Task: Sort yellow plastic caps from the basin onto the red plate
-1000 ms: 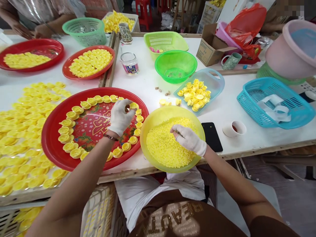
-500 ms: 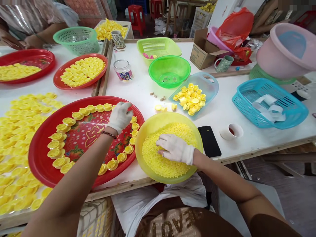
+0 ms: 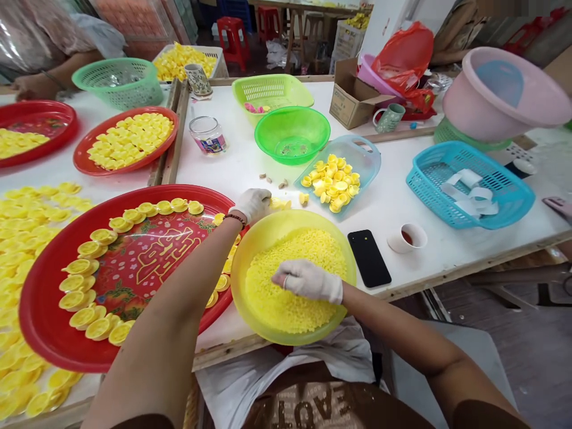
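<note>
My left hand (image 3: 252, 205), in a white glove, is just past the right rim of the large red tray (image 3: 36, 310). Its fingers are bent together at small yellow plastic cups (image 3: 280, 204) on the table, partly hiding them. Similar cups with handles (image 3: 78, 283) line the tray in a curved row. My right hand (image 3: 308, 281), also gloved, is curled closed over the yellow bowl (image 3: 240, 280), low above the yellow pellets (image 3: 295, 316). Its fingertips are tucked in, and any pellets inside them are hidden.
A light-blue scoop tray (image 3: 370, 158) holds more yellow cups behind the bowl. To the right are a black phone (image 3: 369, 258), a paper cup of dark liquid (image 3: 413, 238) and a blue basket (image 3: 513, 208). Loose yellow cups (image 3: 27, 238) cover the left table. Another person's hand (image 3: 36, 86) is at far left.
My left hand has moved from the tray's far rim rightward to the cups on the table. My right hand has gone from spread on the pellets to curled closed. The view has shifted slightly.
</note>
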Demonstrator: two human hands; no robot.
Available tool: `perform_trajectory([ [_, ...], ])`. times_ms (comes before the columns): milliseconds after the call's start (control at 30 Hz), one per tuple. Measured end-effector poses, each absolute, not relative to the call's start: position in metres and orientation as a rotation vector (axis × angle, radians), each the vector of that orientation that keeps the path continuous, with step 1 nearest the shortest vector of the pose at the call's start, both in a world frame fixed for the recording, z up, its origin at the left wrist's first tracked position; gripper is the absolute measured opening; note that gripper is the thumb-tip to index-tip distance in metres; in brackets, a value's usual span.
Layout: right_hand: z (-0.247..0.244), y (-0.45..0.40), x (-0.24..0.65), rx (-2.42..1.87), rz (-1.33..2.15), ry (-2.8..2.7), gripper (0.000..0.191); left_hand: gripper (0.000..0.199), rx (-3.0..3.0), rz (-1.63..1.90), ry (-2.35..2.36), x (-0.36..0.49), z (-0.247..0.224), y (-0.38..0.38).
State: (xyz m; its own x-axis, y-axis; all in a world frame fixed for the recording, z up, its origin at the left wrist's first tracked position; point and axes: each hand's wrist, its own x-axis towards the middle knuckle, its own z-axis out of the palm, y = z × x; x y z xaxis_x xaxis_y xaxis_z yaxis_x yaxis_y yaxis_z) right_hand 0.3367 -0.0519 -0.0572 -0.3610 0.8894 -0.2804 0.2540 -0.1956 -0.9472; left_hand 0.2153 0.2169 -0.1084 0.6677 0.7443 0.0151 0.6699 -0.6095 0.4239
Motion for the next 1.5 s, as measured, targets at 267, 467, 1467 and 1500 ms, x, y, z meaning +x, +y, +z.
perform_trajectory([
  [267, -0.056, -0.040, 0.352, -0.917, 1.919, -0.461, 0.041, 0.032, 2.397, 0.296, 1.088, 0.222, -0.106, 0.206],
  [467, -0.058, -0.035, 0.362, -0.910, 1.883, -0.289, 0.037, 0.028, 2.211, 0.482, 1.242, 0.224, -0.095, 0.194],
  [1467, -0.028, -0.032, 0.358, -1.085, 1.108, -0.810, 0.035, 0.026, 1.086, 0.458, 1.058, 0.197, -0.042, 0.012],
  [1500, -0.030, -0.036, 0.361, -1.148, 1.116, -0.855, 0.031, 0.027, 1.082, 0.480, 1.066, 0.196, -0.042, 0.012],
])
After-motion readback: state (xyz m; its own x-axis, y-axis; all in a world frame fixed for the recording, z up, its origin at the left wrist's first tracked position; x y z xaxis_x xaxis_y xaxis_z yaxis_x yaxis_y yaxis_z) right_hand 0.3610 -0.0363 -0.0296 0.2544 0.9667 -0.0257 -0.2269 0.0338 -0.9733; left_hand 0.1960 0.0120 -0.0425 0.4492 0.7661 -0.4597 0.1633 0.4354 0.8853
